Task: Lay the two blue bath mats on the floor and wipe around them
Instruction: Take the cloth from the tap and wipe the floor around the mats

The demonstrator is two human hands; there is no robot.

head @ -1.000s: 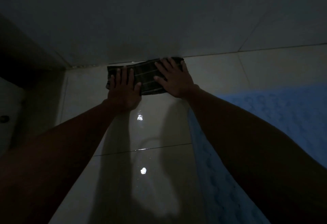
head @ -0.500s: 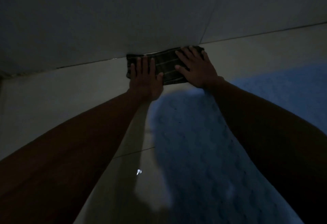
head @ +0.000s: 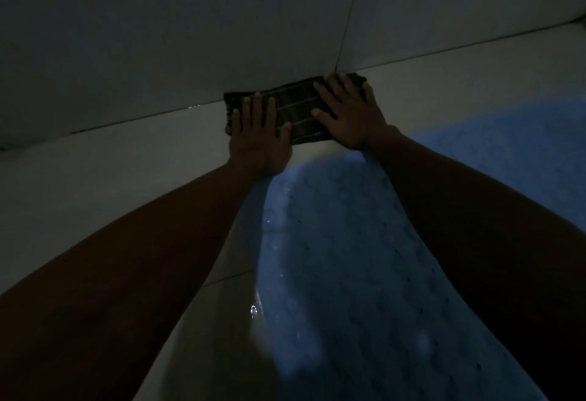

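Note:
A dark striped cloth (head: 296, 109) lies folded flat on the pale floor tile, right against the foot of the wall. My left hand (head: 258, 137) presses flat on its left end, fingers spread. My right hand (head: 350, 112) presses flat on its right end. A blue textured bath mat (head: 342, 258) lies on the floor below my hands, running between my forearms toward the bottom of the view. More blue mat (head: 513, 150) shows to the right of my right arm; whether it is a second mat I cannot tell.
The room is very dim. A tiled wall (head: 190, 36) rises just beyond the cloth, with a vertical grout line (head: 350, 13). Glossy floor tile (head: 104, 172) stretches to the left of the mat, with small light glints (head: 253, 310).
Both hands have slid the cloth rightward along the foot of the wall. The blue mat now lies directly under my forearms instead of to the right.

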